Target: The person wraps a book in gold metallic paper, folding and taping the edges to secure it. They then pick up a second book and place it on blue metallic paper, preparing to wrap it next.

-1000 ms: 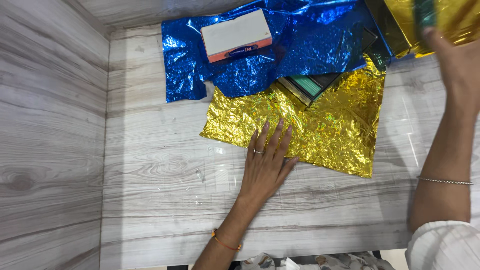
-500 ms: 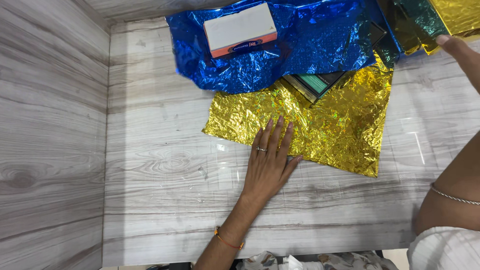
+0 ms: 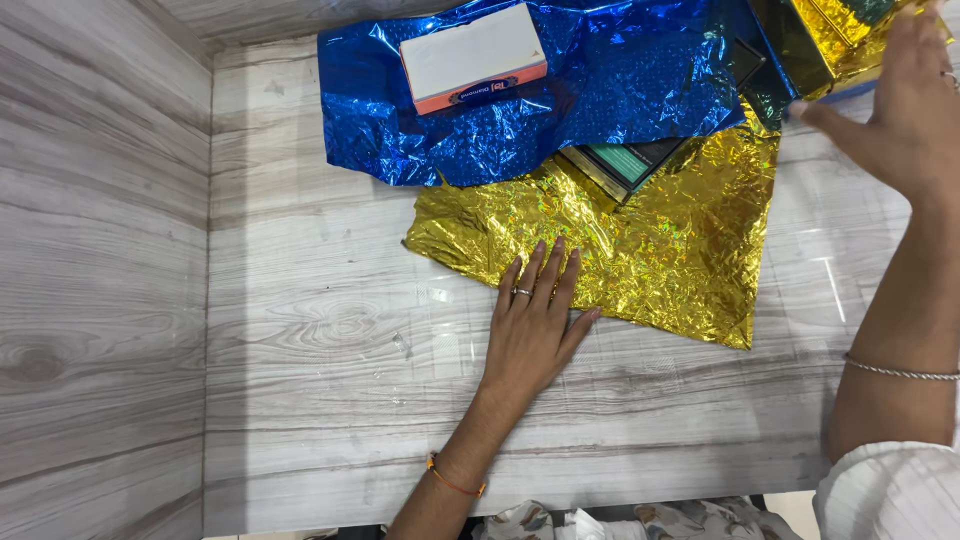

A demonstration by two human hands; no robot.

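Note:
My left hand [image 3: 534, 325] lies flat on the grey wood-grain table [image 3: 330, 380], its fingertips resting on the near edge of a crumpled gold foil sheet [image 3: 660, 240]. My right hand [image 3: 900, 100] hovers at the upper right with its fingers spread and holds nothing; it is beside a gold-wrapped item [image 3: 830, 40] at the top edge. A crumpled blue foil sheet [image 3: 600, 90] lies behind the gold one, with a white and orange box [image 3: 472, 55] on top of it. A dark green box [image 3: 625, 165] pokes out between the two sheets.
A grey wood-grain wall panel [image 3: 100, 300] rises along the table's left side. The table's near edge [image 3: 600, 500] runs along the bottom, with patterned cloth just below it. A white sleeve [image 3: 890, 495] is at the lower right.
My right hand has come down from the gold item at the top right and now hovers with fingers spread. My left hand has stayed flat on the gold sheet's edge.

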